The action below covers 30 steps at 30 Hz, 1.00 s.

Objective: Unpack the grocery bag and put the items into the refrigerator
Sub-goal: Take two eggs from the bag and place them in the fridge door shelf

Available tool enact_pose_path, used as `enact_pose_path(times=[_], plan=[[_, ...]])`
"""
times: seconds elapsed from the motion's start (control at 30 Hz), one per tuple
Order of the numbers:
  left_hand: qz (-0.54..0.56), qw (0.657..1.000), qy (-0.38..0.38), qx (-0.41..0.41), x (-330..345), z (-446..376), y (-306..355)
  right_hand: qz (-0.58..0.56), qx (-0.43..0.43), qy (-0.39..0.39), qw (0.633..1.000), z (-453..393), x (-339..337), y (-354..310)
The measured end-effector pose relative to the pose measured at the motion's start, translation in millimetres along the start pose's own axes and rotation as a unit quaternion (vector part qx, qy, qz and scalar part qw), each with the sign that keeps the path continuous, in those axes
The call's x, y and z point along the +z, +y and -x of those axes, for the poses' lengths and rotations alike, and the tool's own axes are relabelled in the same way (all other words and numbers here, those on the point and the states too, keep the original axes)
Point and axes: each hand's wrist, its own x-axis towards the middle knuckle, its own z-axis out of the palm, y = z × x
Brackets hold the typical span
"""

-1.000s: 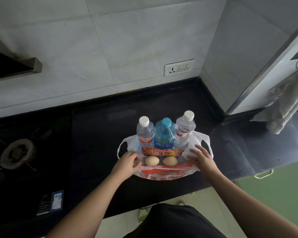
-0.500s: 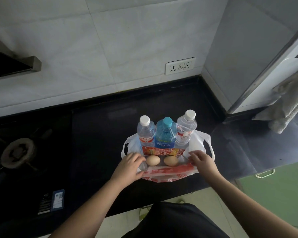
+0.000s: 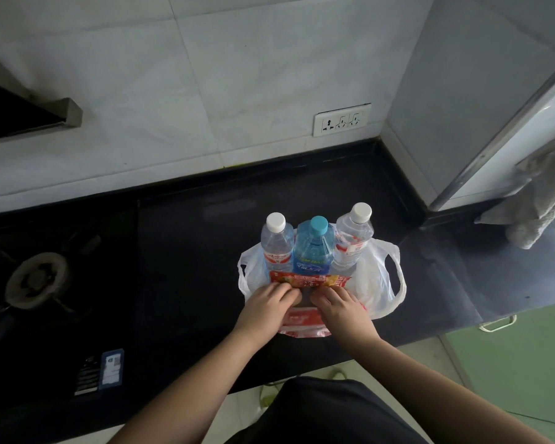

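A white plastic grocery bag (image 3: 378, 283) lies spread open on the black counter (image 3: 189, 267). Three bottles stand upright in it: a clear white-capped one (image 3: 276, 248) on the left, a blue one (image 3: 311, 251) in the middle, and another clear one (image 3: 353, 241) on the right. A red snack packet (image 3: 311, 280) leans against their bases. My left hand (image 3: 266, 304) and my right hand (image 3: 337, 307) sit side by side just in front of the packet. The fingers of each hand curl down over one of the two eggs, which are hidden beneath them.
A gas burner (image 3: 37, 280) is set into the counter at the left, below a range hood (image 3: 29, 113). A wall socket (image 3: 342, 119) is on the tiled wall behind. A white appliance door (image 3: 526, 129) with a hanging towel (image 3: 539, 200) stands at the right. Green cabinets lie below right.
Both hands have moved inward from the bag's sides and now cover the two eggs, which were in plain sight before. The bag's front edge is pushed down flatter.
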Motion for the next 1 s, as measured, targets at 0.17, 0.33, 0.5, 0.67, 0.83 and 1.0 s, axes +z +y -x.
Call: enact_pose_path(times=[0.17,0.33,0.5,0.67,0.83,1.0], plan=[[-0.024,0.998,-0.038,-0.038,6,-3,4,0.023,0.036,-0.039,0.998,0,-2,-4],[-0.039,0.996,-0.064,-0.042,9,-3,6,0.022,0.06,-0.081,0.995,0,0,-5],[-0.06,0.996,-0.064,-0.008,11,-2,7,0.026,0.087,-0.094,0.991,5,4,-10],[-0.074,0.995,-0.067,-0.011,11,-3,10,0.02,0.069,-0.111,0.991,4,3,-12],[-0.077,0.996,-0.053,0.001,8,-4,9,-0.02,0.092,-0.054,0.994,4,-4,-19],[0.002,1.0,-0.016,0.001,-17,-4,12,-0.123,0.11,0.009,0.986,8,-30,-29]])
